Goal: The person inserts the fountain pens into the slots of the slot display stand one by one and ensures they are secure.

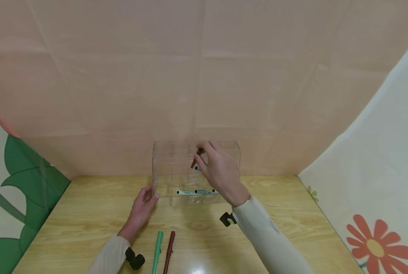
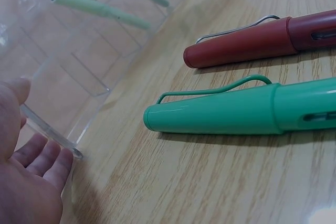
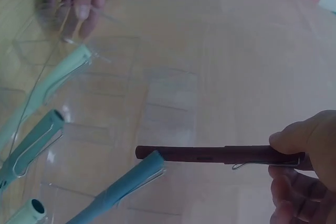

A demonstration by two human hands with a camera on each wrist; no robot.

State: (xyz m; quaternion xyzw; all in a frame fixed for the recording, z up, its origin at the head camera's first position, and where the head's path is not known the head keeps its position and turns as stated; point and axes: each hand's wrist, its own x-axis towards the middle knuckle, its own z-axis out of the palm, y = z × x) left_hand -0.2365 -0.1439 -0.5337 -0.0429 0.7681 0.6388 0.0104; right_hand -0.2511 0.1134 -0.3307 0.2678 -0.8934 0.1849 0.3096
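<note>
A clear plastic pen rack (image 1: 153, 167) with compartments stands at the back of the table. My left hand (image 1: 141, 209) holds its lower left edge, thumb on one side and fingers on the other. My right hand (image 1: 221, 171) pinches a dark red pen (image 3: 205, 154) near its clip end, over the rack's upper part. In the right wrist view that pen's free end is close to a blue pen (image 3: 118, 184) in the rack. Lower in the rack lie a mint pen (image 3: 50, 90), a teal pen (image 3: 32, 148) and a pale green pen (image 3: 26, 214).
A green pen (image 1: 157, 251) and a red pen (image 1: 169, 251) lie side by side on the wooden table (image 1: 97, 213), in front of the rack. Behind the rack hangs a plain pinkish cloth (image 1: 121, 95). Printed sheets border both sides.
</note>
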